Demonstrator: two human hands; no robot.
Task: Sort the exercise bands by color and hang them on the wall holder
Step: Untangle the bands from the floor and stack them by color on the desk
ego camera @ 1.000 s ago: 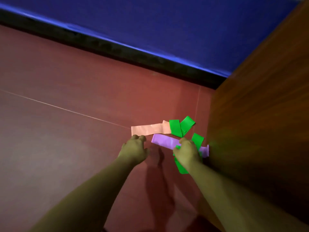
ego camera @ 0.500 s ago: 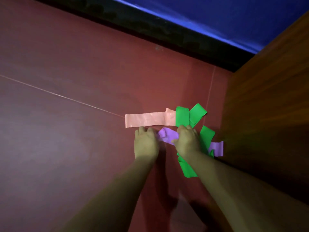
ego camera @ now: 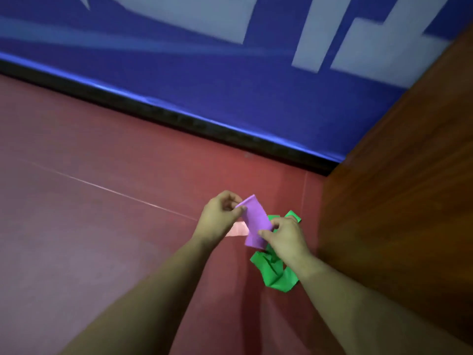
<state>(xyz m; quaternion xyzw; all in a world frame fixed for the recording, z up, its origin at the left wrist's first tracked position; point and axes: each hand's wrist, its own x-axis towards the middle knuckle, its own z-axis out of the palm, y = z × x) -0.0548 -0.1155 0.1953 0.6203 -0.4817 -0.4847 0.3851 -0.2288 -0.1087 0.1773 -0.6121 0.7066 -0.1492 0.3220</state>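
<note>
Pinches by the left hand (ego camera: 219,217) at its top end and the right hand (ego camera: 287,238) lower down hold the purple band (ego camera: 256,224) above the floor (ego camera: 102,239); seemingly light, limp and stretchy, it handles best gripped near both ends.

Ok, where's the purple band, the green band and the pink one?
purple band (ego camera: 256,222), head view, middle of its flat face.
green band (ego camera: 275,275), head view, crumpled lower part.
pink band (ego camera: 238,229), head view, visible end.

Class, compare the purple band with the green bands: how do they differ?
The purple band is pinched between the left hand and right hand, off the ground; the green bands lie on the floor. Purple looks smooth; green is crumpled. Both are wide, flat strips.
</note>
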